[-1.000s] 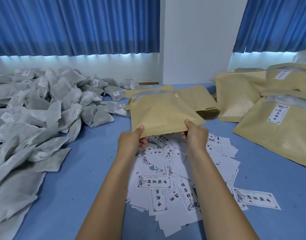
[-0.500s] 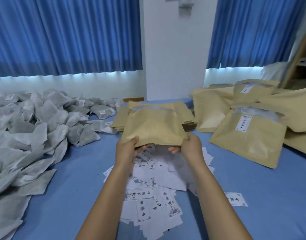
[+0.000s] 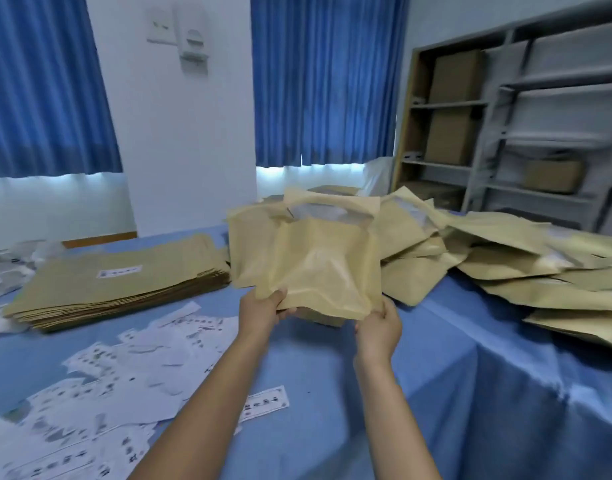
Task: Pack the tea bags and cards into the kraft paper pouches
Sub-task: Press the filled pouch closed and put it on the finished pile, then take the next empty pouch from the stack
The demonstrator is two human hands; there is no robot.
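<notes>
From the head camera we see two bare arms reaching out over the table (image 3: 436, 393), which has a blue cloth on it. The left hand (image 3: 263, 311) and the right hand (image 3: 379, 329) both hold one brown paper pouch (image 3: 321, 268) up in the air above the cloth. Each hand pinches a near corner, and the left thumb lies on top. The pouch runs long-ways away from us. Its far end, with the see-through window, points toward the wall. The pouch looks puffy, but we cannot tell what is inside it.

Just behind it and to the right lies a messy pile of filled pouches (image 3: 539, 271). Some show labels or windows, but the things inside are too blurry to tell. To the left, a neat stack of flat pouches (image 3: 117, 282) lies on the cloth. White cards (image 3: 124, 368) are spread out near our left arm. At the far left edge we see blurry grey tea bags (image 3: 6, 271). A shelf (image 3: 488, 188) behind holds brown boxes (image 3: 449, 133).
</notes>
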